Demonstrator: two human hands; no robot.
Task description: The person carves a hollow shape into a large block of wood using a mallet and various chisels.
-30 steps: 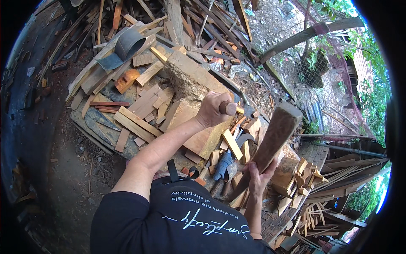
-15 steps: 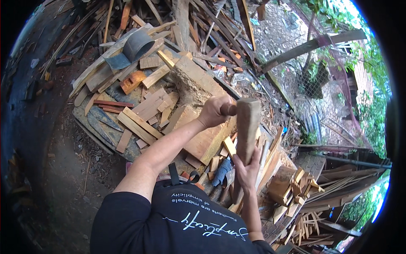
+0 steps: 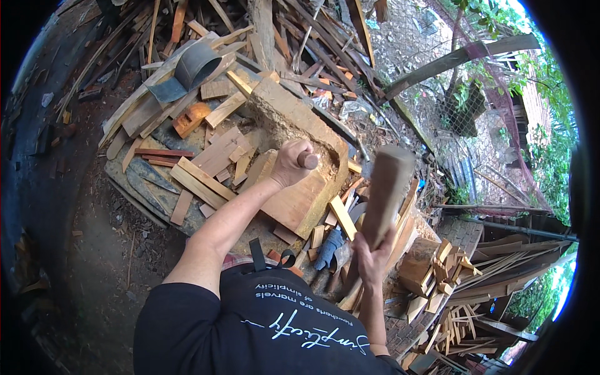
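Observation:
My left hand point(image 3: 287, 167) is wrapped round the round wooden handle of a tool point(image 3: 307, 160), held end-up over the rough cut hollow of a large pale wooden block point(image 3: 294, 203); the tool's lower end is hidden. Right of it, my right hand point(image 3: 375, 256) grips a long, thick wooden mallet point(image 3: 387, 187), whose blurred head stands apart from the handle. Below the block lie a blue-grey cloth bundle point(image 3: 330, 249) and loose offcuts. An orange wooden plane-like body point(image 3: 190, 119) sits at the block's upper left among boards.
The cluttered bench point(image 3: 153, 206) carries slats, a bent dark metal sheet point(image 3: 190, 75) and scrap. A pile of small pieces point(image 3: 425, 275) is at right. Behind are heaped planks point(image 3: 312, 37), a curved timber point(image 3: 456, 59) and wire mesh point(image 3: 462, 112).
The mallet swung left onto the handle half a second ago and has since moved back right, away from it. My left hand with the handle has shifted left.

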